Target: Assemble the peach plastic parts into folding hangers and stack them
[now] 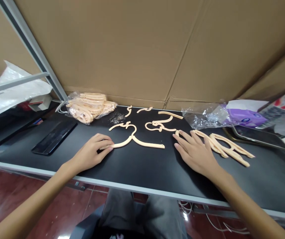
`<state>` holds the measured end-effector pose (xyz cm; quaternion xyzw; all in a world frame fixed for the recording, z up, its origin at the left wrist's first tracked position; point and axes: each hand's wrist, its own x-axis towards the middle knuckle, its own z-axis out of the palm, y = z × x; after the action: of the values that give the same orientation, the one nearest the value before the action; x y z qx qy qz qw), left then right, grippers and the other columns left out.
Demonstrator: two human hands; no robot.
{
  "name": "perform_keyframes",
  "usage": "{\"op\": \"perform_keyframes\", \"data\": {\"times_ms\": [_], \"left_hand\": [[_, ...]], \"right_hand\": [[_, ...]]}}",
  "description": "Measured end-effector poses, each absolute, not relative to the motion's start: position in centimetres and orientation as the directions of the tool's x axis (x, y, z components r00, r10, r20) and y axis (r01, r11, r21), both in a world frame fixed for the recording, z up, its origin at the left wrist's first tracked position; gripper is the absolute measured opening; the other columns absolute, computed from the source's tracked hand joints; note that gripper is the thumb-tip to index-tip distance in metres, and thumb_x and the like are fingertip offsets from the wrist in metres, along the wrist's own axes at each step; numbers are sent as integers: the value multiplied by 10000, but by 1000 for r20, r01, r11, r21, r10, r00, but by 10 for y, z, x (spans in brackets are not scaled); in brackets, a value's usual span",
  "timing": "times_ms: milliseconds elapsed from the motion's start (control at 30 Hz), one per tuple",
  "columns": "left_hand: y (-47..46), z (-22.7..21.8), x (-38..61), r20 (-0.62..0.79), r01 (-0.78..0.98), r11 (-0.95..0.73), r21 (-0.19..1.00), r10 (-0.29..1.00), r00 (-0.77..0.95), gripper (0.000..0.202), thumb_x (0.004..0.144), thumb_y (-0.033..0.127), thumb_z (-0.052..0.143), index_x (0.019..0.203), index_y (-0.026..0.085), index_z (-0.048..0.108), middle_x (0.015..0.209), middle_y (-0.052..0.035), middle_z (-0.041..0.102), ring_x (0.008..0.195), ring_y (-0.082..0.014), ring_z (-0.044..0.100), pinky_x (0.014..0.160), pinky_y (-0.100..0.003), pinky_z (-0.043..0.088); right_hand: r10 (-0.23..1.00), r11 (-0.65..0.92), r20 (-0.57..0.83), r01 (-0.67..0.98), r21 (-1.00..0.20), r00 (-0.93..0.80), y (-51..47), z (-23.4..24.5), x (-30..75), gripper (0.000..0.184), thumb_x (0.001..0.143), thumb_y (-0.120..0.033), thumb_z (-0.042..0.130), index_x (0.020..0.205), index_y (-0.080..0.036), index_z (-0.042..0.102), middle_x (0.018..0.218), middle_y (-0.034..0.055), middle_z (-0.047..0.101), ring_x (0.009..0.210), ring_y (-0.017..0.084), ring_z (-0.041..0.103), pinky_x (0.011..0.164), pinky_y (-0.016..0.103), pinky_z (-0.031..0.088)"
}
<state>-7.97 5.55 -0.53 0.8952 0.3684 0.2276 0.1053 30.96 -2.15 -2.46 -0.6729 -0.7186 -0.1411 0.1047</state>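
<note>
A cream folding hanger (147, 143) lies spread on the black table, its hook pointing away from me. My left hand (92, 151) pinches the end of its left arm between thumb and fingers. To the right, my right hand (194, 151) rests palm down with the fingers apart, over a cream piece (177, 132) whose far part is hidden. Just right of that hand lie several folded hangers (229, 149). Loose hanger parts, among them a hook piece (158, 125), a short jointed piece (120, 125) and a straight arm (171, 114), lie farther back.
A clear bag of cream hanger parts (90, 106) sits at the back left, with grey crumbs (117, 118) beside it. A black phone (54, 136) lies on the left. At the right are a purple tissue pack (247, 116), clear plastic wrap (204, 116) and a tablet-like device (259, 136). Cardboard (122, 49) stands behind.
</note>
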Motion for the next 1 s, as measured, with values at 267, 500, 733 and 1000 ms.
{"op": "perform_keyframes", "data": {"times_ms": [267,500,733,1000], "left_hand": [[56,-4,-80,328,610,-718,335,696,639,329,995,394,481,1040,214,753,1127,-92,683,1074,-231,606,980,-388,522],[58,-6,-73,328,624,-729,281,684,652,319,999,381,485,1074,236,760,1138,-87,675,1064,-230,606,967,-390,511],[52,-3,-79,280,738,-634,231,770,574,512,977,508,486,1402,235,566,1471,-118,521,1335,-308,500,1116,-498,416],[25,-4,-111,30,813,-571,113,820,572,625,997,583,364,1563,330,280,1630,-9,278,1516,-313,245,1218,-585,221]], "right_hand": [[946,193,275,980,-46,-173,-45,-36,368,492,1029,-381,305,1489,-303,458,1530,30,490,1417,306,431,1118,584,378],[898,224,379,973,47,-225,-57,-28,350,484,1017,-364,309,1376,-192,585,1445,85,580,1420,332,423,1190,593,242],[954,135,276,990,-44,-118,-75,-47,284,682,982,-539,385,1521,-122,386,1553,146,433,1433,314,408,1157,541,376],[937,164,293,980,114,-191,-84,-54,298,799,983,-575,349,1617,-194,45,1612,103,322,1467,299,348,1182,565,326]]}}
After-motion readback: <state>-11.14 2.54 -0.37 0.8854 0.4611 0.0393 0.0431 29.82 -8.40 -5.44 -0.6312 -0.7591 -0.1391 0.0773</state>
